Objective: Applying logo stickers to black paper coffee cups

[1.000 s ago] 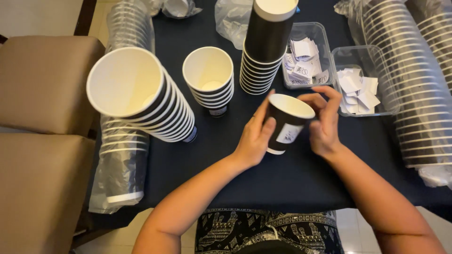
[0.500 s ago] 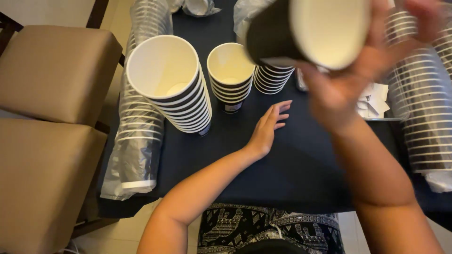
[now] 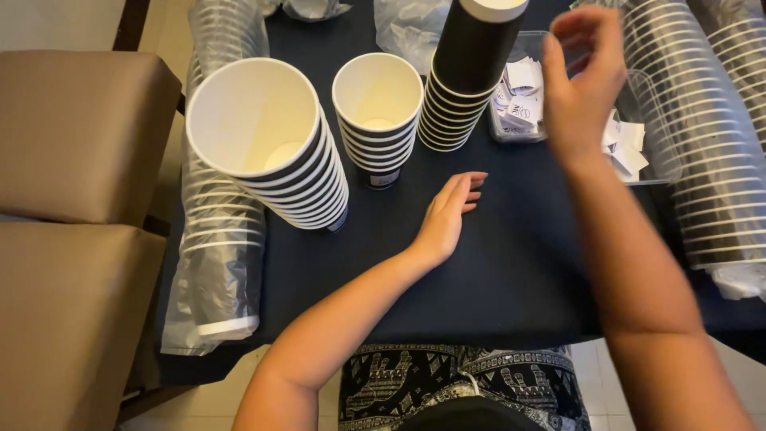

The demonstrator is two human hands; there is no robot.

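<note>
A person's left hand (image 3: 448, 215) lies flat and open, palm down, on the dark blue cloth-covered counter (image 3: 495, 271), holding nothing, its fingertips pointing toward a tall upside-down stack of black paper cups (image 3: 471, 72). The right hand (image 3: 581, 88) is raised above the counter with fingers loosely curled and spread, empty, hovering over two clear plastic trays of small white paper slips (image 3: 523, 100), just to the right of that inverted stack. To the left of the resting hand stands a short upright stack of black cups with white interiors (image 3: 377, 120), and further left a larger stack of the same cups (image 3: 267, 144) leans toward the camera. Long sleeves of nested cups in clear plastic wrap lie along both edges: one at the left (image 3: 219, 231), others at the right (image 3: 710, 160). Two brown upholstered chair seats (image 3: 72, 207) sit beside the counter on the left. The person's patterned black-and-white trousers (image 3: 447, 387) show at the bottom.
</note>
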